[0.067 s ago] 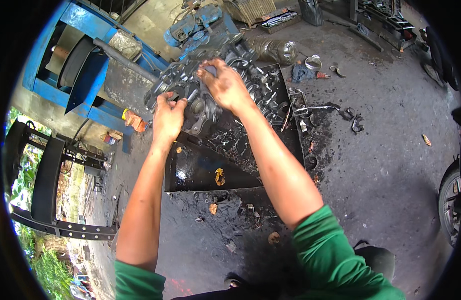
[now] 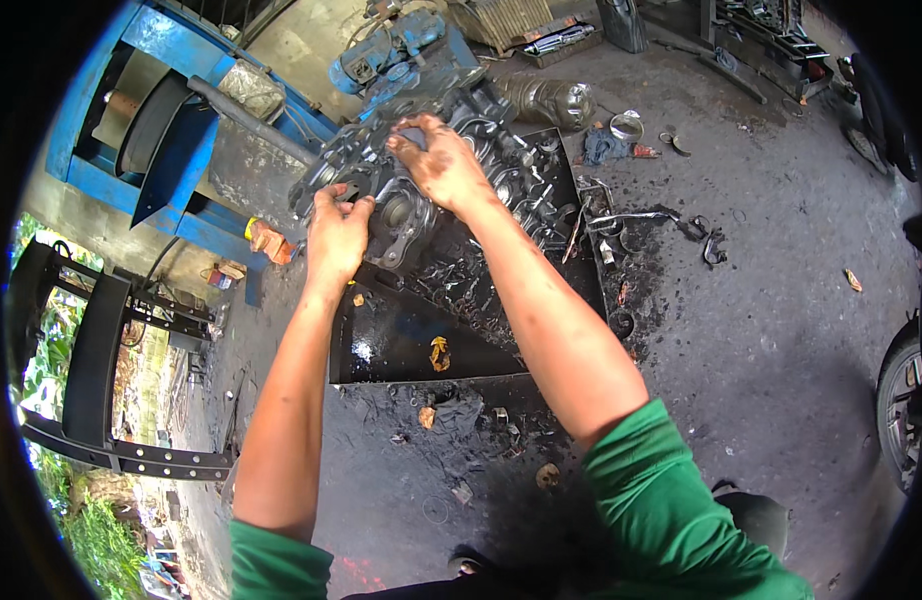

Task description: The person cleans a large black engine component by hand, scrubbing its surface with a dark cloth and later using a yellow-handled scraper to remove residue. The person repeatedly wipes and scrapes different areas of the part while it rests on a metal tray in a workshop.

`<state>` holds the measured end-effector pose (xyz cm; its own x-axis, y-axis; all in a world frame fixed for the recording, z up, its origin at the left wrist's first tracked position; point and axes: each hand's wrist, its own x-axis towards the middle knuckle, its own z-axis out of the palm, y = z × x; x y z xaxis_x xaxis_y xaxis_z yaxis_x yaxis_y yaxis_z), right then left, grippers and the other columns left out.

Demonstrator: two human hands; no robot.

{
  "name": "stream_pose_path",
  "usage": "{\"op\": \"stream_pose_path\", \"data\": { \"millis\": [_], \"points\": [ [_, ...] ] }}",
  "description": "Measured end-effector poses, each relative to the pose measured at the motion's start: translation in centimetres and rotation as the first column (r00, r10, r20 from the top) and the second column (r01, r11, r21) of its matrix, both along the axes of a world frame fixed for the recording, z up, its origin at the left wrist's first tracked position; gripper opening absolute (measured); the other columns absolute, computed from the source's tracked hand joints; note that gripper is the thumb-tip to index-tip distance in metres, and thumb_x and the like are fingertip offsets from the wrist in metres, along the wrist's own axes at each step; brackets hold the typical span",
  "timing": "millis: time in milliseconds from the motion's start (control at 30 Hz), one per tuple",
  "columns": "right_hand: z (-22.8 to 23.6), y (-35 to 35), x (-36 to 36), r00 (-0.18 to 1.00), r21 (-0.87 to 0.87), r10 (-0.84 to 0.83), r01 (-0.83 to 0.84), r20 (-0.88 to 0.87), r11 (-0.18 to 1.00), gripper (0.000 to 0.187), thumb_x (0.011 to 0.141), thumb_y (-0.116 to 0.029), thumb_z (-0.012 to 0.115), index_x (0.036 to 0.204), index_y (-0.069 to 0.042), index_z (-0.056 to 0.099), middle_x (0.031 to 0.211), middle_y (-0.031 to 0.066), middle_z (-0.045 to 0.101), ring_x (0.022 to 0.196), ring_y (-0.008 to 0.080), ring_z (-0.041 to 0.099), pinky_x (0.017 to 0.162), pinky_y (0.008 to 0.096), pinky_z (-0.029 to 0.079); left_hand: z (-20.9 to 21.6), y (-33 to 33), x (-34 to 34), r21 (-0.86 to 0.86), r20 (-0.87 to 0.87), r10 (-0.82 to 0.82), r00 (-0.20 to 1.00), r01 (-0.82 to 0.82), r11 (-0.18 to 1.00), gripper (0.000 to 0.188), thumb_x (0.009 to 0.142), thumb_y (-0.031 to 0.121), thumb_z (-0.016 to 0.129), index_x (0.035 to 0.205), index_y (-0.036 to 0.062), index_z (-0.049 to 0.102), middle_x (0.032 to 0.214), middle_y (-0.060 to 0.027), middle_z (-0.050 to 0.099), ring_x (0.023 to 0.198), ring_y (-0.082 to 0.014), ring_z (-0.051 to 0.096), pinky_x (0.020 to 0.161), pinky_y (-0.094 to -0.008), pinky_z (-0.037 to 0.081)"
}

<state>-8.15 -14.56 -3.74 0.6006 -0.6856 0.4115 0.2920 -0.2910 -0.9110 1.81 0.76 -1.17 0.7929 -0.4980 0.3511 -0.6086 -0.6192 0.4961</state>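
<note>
A dark, oily metal engine block (image 2: 406,215) with round openings sits at the top centre above a black tray. My left hand (image 2: 338,237) is closed on its near left edge, with thumb and forefinger beside a round opening. Over the block's upper middle, my right hand (image 2: 443,172) is bent, its thumb and fingers curled toward the metal. Grime darkens its back. Whatever lies between the right fingertips is too dark to make out.
The black metal tray (image 2: 391,345) holds many loose bolts and small parts. Blue machinery (image 2: 206,45) stands far left, a blue motor (image 2: 386,55) behind the block. A large plastic bottle (image 2: 546,100) lies beyond the tray. A wheel (image 2: 899,390) is at the right edge.
My right hand and forearm have shifted slightly left over the engine block. The left hand stays in place.
</note>
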Motion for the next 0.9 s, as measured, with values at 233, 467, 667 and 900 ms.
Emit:
{"op": "stream_pose_path", "data": {
  "millis": [233,467,667,900],
  "points": [
    [-1.8,0.0,0.8,0.989,-0.017,0.138,-0.139,-0.056,0.990,0.052,0.086,-0.049,0.069,0.111,-0.003,0.070,0.119,0.0206,0.067,0.114,0.0382,0.062,0.098,0.0401,0.047,0.1,-0.2,0.2,0.000,-0.013,0.014,1.000,-0.014,1.000,0.055,0.087,0.029,0.067,0.130,-0.0003,0.050,0.102,-0.0151,0.067,0.092,-0.0299,0.067,0.087,-0.0382,0.051],
    [-2.2,1.6,-4.4,0.992,0.012,0.128,-0.128,0.001,0.992,0.044,0.085,-0.040,0.076,0.103,0.000,0.071,0.102,0.0198,0.070,0.099,0.0306,0.068,0.088,0.0395,0.050,-0.1,0.3,0.2,0.007,-0.030,0.002,1.000,-0.002,1.000,0.052,0.088,0.029,0.067,0.129,0.0015,0.051,0.103,-0.0133,0.065,0.094,-0.0277,0.066,0.085,-0.0367,0.050],
    [-1.1,-0.7,1.7,0.998,-0.116,-0.047,0.041,-0.051,0.992,0.062,0.085,-0.054,0.070,0.113,0.001,0.067,0.101,0.0249,0.070,0.097,0.0390,0.068,0.084,0.0426,0.052,0.3,-0.1,-0.2,0.008,-0.022,0.007,1.000,-0.007,1.000,0.052,0.088,0.027,0.066,0.130,0.0011,0.051,0.104,-0.0136,0.066,0.094,-0.0271,0.066,0.086,-0.0369,0.050],
    [-1.5,-0.6,2.5,0.995,-0.112,-0.076,0.068,-0.071,0.991,0.063,0.084,-0.054,0.071,0.114,0.001,0.067,0.100,0.0269,0.070,0.100,0.0400,0.067,0.086,0.0432,0.053,0.6,-0.1,-0.8,0.009,-0.025,0.034,0.999,-0.034,0.999,0.051,0.088,0.026,0.066,0.129,0.0007,0.052,0.103,-0.0136,0.067,0.091,-0.0265,0.067,0.085,-0.0368,0.050]
  ]
}}
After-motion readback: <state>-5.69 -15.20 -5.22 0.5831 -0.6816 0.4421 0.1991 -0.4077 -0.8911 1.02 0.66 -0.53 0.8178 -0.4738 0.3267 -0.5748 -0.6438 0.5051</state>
